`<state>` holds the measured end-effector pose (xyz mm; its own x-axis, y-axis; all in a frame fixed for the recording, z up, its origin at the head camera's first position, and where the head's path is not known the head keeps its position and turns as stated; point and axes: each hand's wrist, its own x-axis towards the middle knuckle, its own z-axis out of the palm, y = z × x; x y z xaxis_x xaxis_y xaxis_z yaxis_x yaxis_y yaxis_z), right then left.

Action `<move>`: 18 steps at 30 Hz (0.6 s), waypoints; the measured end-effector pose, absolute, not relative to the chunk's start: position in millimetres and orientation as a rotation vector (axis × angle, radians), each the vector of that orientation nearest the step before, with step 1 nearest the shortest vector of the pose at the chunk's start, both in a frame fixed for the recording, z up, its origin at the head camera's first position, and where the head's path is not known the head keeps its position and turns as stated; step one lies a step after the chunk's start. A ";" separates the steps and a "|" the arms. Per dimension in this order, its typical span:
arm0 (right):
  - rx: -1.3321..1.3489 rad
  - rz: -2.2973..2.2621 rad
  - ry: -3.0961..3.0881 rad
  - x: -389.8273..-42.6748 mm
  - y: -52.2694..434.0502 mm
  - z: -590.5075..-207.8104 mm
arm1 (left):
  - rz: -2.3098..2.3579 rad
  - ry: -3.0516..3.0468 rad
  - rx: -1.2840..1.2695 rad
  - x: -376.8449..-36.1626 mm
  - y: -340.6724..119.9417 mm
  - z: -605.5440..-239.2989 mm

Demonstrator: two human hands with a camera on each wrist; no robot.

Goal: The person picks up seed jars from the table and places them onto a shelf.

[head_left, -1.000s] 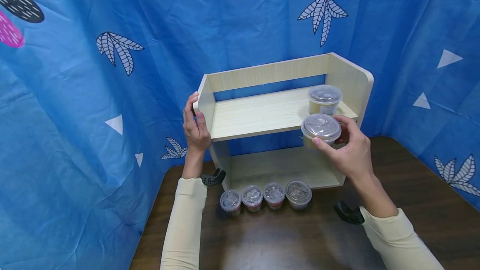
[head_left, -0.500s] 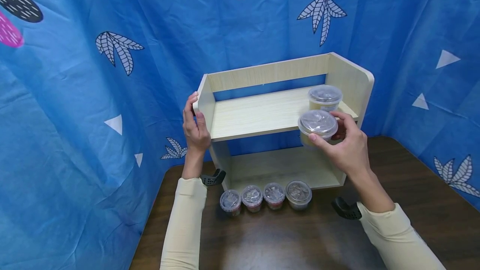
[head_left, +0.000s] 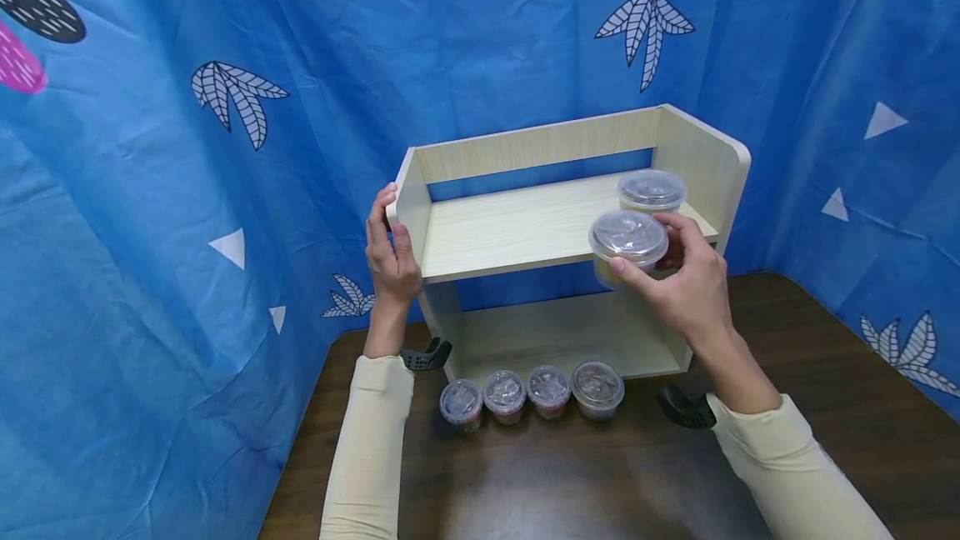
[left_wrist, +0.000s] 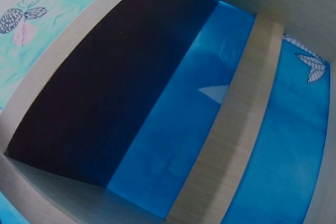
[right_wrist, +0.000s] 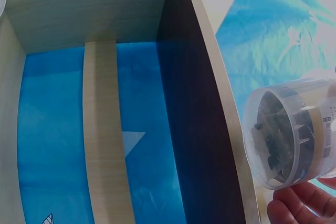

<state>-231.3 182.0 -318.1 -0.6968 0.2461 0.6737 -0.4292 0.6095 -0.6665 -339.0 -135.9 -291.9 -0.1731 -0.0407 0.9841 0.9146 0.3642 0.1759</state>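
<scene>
Right hand gripping a lidded tub, second tub partly hidden behind; left hand, straight-fingered, touching shelf unit

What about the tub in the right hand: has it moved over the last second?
Yes: in the head view, the tub has shifted up and slightly left against the shelf unit.

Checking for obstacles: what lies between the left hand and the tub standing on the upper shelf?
The head view shows the left side panel, which the left hand touches, then bare upper shelf.
</scene>
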 end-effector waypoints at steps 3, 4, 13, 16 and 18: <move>0.149 1.112 -2.068 -233.0 180.8 -314.7 | -1.049 -1.483 -0.830 -340.3 -136.4 -291.8; 0.152 1.109 -2.070 -233.8 180.0 -313.9 | -1.047 -1.482 -0.829 -342.4 -137.1 -293.1; 0.212 1.092 -2.079 -243.2 173.2 -306.2 | -1.050 -1.486 -0.823 -373.3 -147.8 -312.6; 0.214 1.078 -2.085 -245.7 171.6 -306.5 | -1.056 -1.485 -0.826 -376.4 -149.3 -314.4; 0.216 1.071 -2.092 -247.6 170.2 -306.1 | -1.058 -1.483 -0.829 -377.4 -149.6 -314.7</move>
<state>-247.6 170.2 -306.1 -0.6956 0.1807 0.6953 -0.4585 0.6334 -0.6233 -377.4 -149.6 -314.7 -0.1746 -0.0455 0.9836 0.9153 0.3607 0.1792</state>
